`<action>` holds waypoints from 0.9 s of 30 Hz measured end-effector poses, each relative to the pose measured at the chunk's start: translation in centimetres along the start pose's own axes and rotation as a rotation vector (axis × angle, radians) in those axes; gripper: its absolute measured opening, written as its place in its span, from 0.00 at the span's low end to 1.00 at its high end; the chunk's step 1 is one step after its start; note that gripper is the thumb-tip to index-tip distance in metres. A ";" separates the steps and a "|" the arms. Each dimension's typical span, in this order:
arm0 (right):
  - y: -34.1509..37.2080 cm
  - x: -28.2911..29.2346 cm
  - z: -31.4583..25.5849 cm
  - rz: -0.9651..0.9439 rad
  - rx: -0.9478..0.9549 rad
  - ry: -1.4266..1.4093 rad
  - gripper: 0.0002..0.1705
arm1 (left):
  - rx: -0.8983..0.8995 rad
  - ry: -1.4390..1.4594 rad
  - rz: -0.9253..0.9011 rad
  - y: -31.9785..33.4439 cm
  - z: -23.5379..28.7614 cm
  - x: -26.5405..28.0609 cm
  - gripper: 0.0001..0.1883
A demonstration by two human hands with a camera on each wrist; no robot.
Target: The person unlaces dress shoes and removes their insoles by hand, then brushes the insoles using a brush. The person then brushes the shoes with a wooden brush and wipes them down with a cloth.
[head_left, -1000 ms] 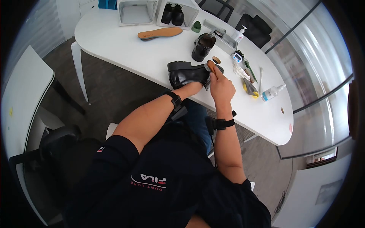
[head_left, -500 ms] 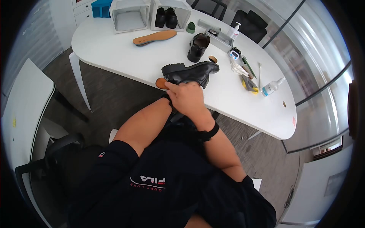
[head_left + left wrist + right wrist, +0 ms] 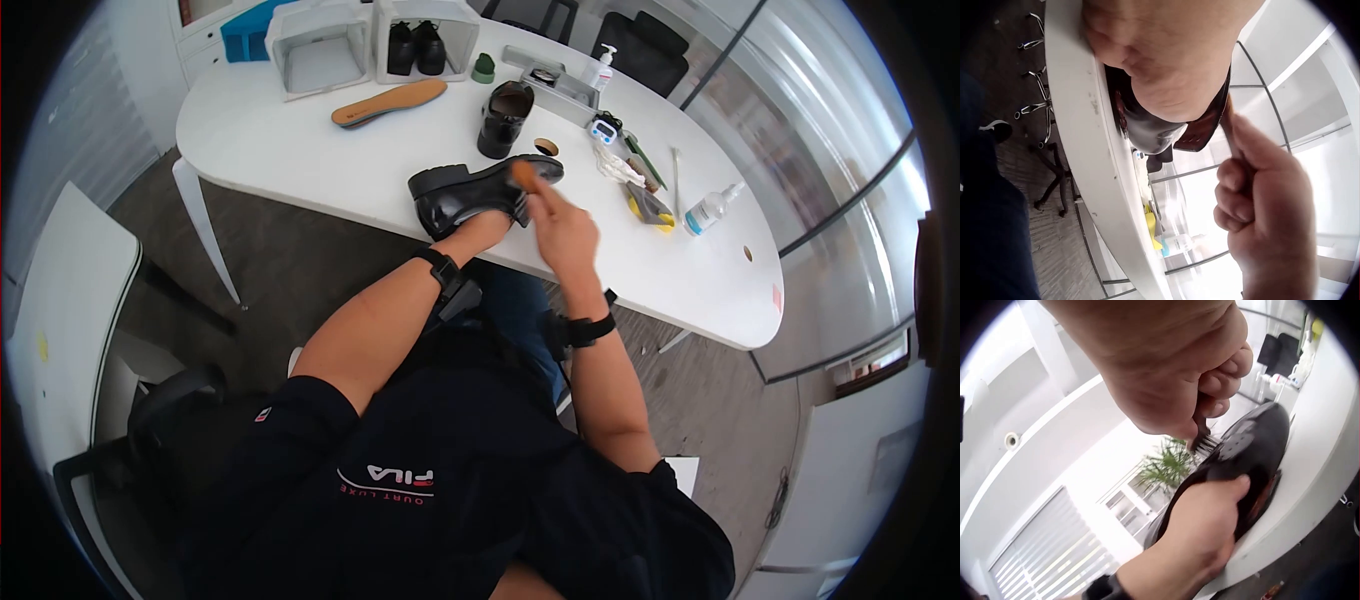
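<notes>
A black leather shoe [image 3: 450, 203] lies on its side at the table's front edge, its sole facing away. My left hand [image 3: 484, 231] grips it at the opening; in the right wrist view the thumb [image 3: 1242, 485] lies along the upper. My right hand [image 3: 570, 238] holds a wooden-backed brush [image 3: 525, 176] with curled fingers, over the front part of the shoe. In the right wrist view, pale bristles [image 3: 1209, 445] meet the leather beside a patch of small perforations [image 3: 1235, 447]. A second black shoe [image 3: 500, 130] stands upright just behind.
On the white table [image 3: 270, 150] are a tan insole [image 3: 390, 103], an open bin [image 3: 320, 65], another bin [image 3: 455, 50] holding black shoes, and a grey tray [image 3: 560, 100]. To the right lie a white cloth [image 3: 617, 165], a small timer [image 3: 603, 129] and a spray bottle [image 3: 712, 209].
The brush went from the toe to the heel end half a second ago, and is now back over the front part. My left hand keeps its grip on the shoe.
</notes>
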State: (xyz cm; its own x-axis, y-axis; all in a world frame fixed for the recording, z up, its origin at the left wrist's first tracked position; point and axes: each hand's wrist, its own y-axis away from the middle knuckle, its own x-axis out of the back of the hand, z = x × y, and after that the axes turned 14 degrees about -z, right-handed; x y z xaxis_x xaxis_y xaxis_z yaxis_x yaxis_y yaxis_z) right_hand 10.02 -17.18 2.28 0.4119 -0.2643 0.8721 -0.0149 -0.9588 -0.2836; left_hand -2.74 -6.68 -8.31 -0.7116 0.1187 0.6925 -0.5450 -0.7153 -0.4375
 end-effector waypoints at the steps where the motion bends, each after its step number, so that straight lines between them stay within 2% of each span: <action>1: 0.3 -0.4 -1.0 -0.051 0.086 0.002 0.20 | 0.014 -0.007 -0.038 0.0 -0.8 -0.5 0.13; 2: 0.4 -0.9 -1.6 -0.038 0.068 -0.006 0.20 | 0.027 -0.015 -0.078 0.1 -1.7 -1.2 0.14; 4: 0.1 -1.5 -2.3 0.001 0.301 0.001 0.20 | 0.054 -0.036 -0.152 0.1 -3.7 -2.2 0.16; 5: -0.4 -1.3 -1.8 0.014 0.288 -0.006 0.20 | 0.070 -0.047 -0.188 0.1 -4.2 -2.3 0.18; 6: -1.2 -1.0 -1.0 0.027 0.212 0.056 0.20 | 0.090 -0.057 -0.221 0.0 -4.6 -2.6 0.19; 7: -2.0 -0.7 -0.1 0.037 0.136 0.118 0.20 | 0.083 -0.063 -0.231 0.2 -2.3 -0.8 0.19; 9: -3.4 -1.0 3.2 0.071 0.074 0.037 0.20 | 0.298 0.159 -0.257 0.7 5.1 4.6 0.17; 11: -4.3 -1.3 5.7 0.102 -0.111 0.067 0.21 | 0.317 0.176 -0.268 0.2 2.1 2.0 0.17; 13: -4.8 -1.5 7.4 0.084 -0.198 0.018 0.22 | 0.016 -0.085 0.130 0.3 -0.1 -0.2 0.14; 14: -4.9 -1.8 8.1 0.060 -0.280 -0.029 0.22 | 0.013 -0.086 0.123 0.4 -0.8 -0.4 0.14; 16: -5.1 -2.4 9.3 0.053 -0.307 -0.104 0.23 | 0.255 -0.208 -0.332 0.3 -1.6 -0.2 0.18; 20: -6.0 -3.0 9.8 0.013 -0.359 -0.246 0.23 | 0.281 -0.182 -0.288 0.8 -1.4 0.0 0.20; 22: -6.1 -3.9 9.5 0.058 -0.341 -0.284 0.23 | 0.229 -0.227 -0.190 0.9 -2.0 -0.2 0.20; 23: -6.2 -4.3 9.3 0.100 -0.318 -0.315 0.23 | 0.227 -0.230 -0.193 0.7 -2.6 -0.5 0.20; 25: -5.4 -5.4 7.8 0.149 -0.269 -0.341 0.23 | 0.253 -0.449 -0.240 0.1 -3.7 -0.6 0.17; 27: -3.9 -5.7 6.2 0.194 -0.219 -0.366 0.22 | 0.263 -0.469 -0.301 -0.4 -3.1 1.2 0.17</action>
State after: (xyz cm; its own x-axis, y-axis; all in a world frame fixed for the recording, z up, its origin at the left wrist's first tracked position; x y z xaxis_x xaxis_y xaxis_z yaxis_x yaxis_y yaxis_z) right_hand 13.38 -11.28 -4.03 0.6761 -0.4248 0.6021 -0.2996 -0.9050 -0.3021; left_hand -4.77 -4.11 -9.13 -0.2405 0.0688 0.9682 -0.5215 -0.8505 -0.0691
